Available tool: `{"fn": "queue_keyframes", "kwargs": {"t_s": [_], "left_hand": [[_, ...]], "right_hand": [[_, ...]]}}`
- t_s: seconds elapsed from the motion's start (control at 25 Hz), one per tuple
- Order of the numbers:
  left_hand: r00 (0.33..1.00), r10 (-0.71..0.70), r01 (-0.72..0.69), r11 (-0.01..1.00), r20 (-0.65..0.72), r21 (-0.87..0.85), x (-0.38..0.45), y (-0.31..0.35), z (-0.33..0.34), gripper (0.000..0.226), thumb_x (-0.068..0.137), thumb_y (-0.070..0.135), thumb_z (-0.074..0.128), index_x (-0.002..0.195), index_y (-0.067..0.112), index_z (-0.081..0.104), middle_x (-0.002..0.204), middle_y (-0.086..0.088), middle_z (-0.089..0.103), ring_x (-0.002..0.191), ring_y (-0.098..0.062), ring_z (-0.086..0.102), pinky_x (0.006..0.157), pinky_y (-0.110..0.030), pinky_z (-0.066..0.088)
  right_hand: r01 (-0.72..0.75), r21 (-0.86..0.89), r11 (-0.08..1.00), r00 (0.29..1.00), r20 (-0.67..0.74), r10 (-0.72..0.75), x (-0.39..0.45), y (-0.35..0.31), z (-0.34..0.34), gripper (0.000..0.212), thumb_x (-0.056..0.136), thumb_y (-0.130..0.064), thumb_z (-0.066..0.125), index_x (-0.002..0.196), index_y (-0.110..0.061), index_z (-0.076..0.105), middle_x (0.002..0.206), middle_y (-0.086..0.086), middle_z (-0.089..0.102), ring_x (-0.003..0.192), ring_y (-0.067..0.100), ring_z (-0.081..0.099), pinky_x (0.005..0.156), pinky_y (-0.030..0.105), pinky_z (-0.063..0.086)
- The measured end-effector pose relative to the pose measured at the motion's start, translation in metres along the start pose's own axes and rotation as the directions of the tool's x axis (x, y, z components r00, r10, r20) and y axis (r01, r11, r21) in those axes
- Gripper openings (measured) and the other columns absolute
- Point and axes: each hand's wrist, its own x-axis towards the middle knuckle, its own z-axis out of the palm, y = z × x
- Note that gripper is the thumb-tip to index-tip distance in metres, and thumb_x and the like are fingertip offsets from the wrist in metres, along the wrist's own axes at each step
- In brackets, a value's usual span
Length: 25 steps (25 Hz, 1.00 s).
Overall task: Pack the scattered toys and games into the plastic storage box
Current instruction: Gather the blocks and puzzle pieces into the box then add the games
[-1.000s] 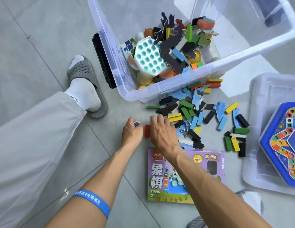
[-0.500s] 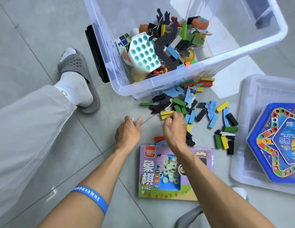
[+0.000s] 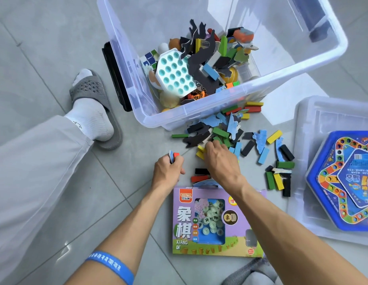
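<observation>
**Left fist now loaded, right hand back in the pile**

The storage box point(image 3: 199, 118) stands just beyond the scattered blocks point(image 3: 251, 145) on the floor. The right hand point(image 3: 222, 161) has moved up onto them, grip unclear. The left hand point(image 3: 168, 171) now clutches a red block point(image 3: 176, 154), so transfer comes soon.

Blue wristband point(image 3: 111, 265) with white lettering, pale grey trousers point(image 3: 31, 173), white sock point(image 3: 92, 120), grey slipper point(image 3: 90, 89).

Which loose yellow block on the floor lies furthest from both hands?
The yellow block against the storage box, stacked over a red one. The other yellow blocks lie nearer the hands.
</observation>
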Motion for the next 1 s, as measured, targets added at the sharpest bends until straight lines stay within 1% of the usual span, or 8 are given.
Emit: {"fn": "queue_keyframes", "kwargs": {"t_s": [0.12, 0.24, 0.36, 0.52, 0.64, 0.84, 0.92, 1.0], "left_hand": [[0.991, 0.033, -0.042, 0.997, -0.130, -0.063, 0.015, 0.015, -0.006, 0.031, 0.072, 0.036, 0.049, 0.069, 0.006, 0.059, 0.058, -0.006, 0.068, 0.050, -0.026, 0.058, 0.058, -0.037, 0.052], [0.959, 0.214, -0.175, 0.963, -0.188, 0.204, 0.026, 0.028, -0.008, 0.034, 0.080, 0.036, 0.048, 0.079, 0.005, 0.059, 0.077, -0.019, 0.069, 0.078, -0.042, 0.062, 0.066, -0.043, 0.048], [0.891, 0.433, -0.297, 0.784, -0.138, 0.545, 0.030, 0.038, 0.001, 0.028, 0.097, 0.026, 0.045, 0.108, 0.001, 0.052, 0.096, -0.029, 0.066, 0.087, -0.048, 0.061, 0.068, -0.045, 0.044], [0.916, 0.401, -0.275, 0.643, -0.009, 0.715, 0.037, 0.030, 0.016, 0.038, 0.098, 0.020, 0.045, 0.129, 0.001, 0.035, 0.103, -0.022, 0.068, 0.093, -0.044, 0.065, 0.071, -0.044, 0.049], [0.930, 0.363, -0.286, 0.614, 0.060, 0.736, 0.038, 0.029, 0.014, 0.034, 0.096, 0.010, 0.044, 0.128, 0.003, 0.034, 0.105, -0.023, 0.066, 0.095, -0.046, 0.062, 0.068, -0.044, 0.043], [0.973, 0.204, -0.231, 0.789, 0.112, 0.569, 0.039, 0.018, -0.002, 0.028, 0.097, 0.035, 0.050, 0.100, 0.008, 0.049, 0.095, -0.019, 0.065, 0.084, -0.040, 0.062, 0.066, -0.038, 0.045], [0.987, -0.012, -0.022, 0.978, 0.159, 0.208, 0.028, 0.016, -0.005, 0.027, 0.098, 0.037, 0.049, 0.090, 0.012, 0.052, 0.080, -0.014, 0.065, 0.056, -0.024, 0.058, 0.049, -0.026, 0.042], [0.941, -0.198, 0.252, 0.951, 0.276, -0.178, 0.013, 0.012, -0.008, 0.023, 0.100, 0.031, 0.048, 0.091, 0.010, 0.051, 0.073, -0.013, 0.065, 0.038, -0.012, 0.043, 0.036, -0.014, 0.028]], "right_hand": [[0.032, -0.011, 0.999, 0.998, 0.045, -0.032, -0.010, -0.003, 0.005, 0.038, 0.093, -0.039, 0.052, 0.118, -0.011, 0.049, 0.110, 0.010, 0.051, 0.095, 0.032, 0.054, 0.054, 0.036, 0.040], [0.038, -0.048, 0.998, 0.996, 0.084, -0.034, -0.012, -0.014, 0.013, 0.043, 0.090, -0.041, 0.056, 0.119, -0.011, 0.047, 0.114, 0.011, 0.047, 0.100, 0.033, 0.053, 0.056, 0.039, 0.047], [0.036, -0.064, 0.997, 0.998, 0.059, -0.032, -0.017, -0.019, 0.020, 0.045, 0.087, -0.043, 0.058, 0.117, -0.011, 0.045, 0.110, 0.010, 0.045, 0.095, 0.031, 0.052, 0.056, 0.041, 0.052], [0.024, -0.114, 0.993, 0.999, 0.032, -0.020, -0.031, -0.017, 0.034, 0.048, 0.079, -0.027, 0.072, 0.118, -0.015, 0.046, 0.106, 0.008, 0.043, 0.084, 0.030, 0.056, 0.043, 0.034, 0.044], [-0.031, 0.052, 0.998, 0.997, 0.076, 0.027, -0.039, -0.014, 0.036, 0.047, 0.085, -0.028, 0.065, 0.125, -0.017, 0.042, 0.116, 0.008, 0.039, 0.092, 0.030, 0.052, 0.054, 0.039, 0.050], [-0.016, -0.003, 1.000, 0.987, 0.162, 0.017, -0.039, -0.018, 0.025, 0.054, 0.080, -0.033, 0.070, 0.120, -0.011, 0.040, 0.116, 0.009, 0.038, 0.093, 0.032, 0.055, 0.060, 0.038, 0.046], [-0.034, -0.052, 0.998, 0.986, 0.160, 0.042, -0.032, -0.020, 0.021, 0.052, 0.078, -0.036, 0.068, 0.114, -0.009, 0.041, 0.109, 0.009, 0.042, 0.086, 0.031, 0.058, 0.055, 0.036, 0.042], [-0.037, -0.054, 0.998, 0.992, 0.121, 0.044, -0.031, -0.024, 0.021, 0.044, 0.076, -0.029, 0.067, 0.108, -0.011, 0.043, 0.100, 0.008, 0.046, 0.073, 0.029, 0.063, 0.047, 0.034, 0.038]]}}
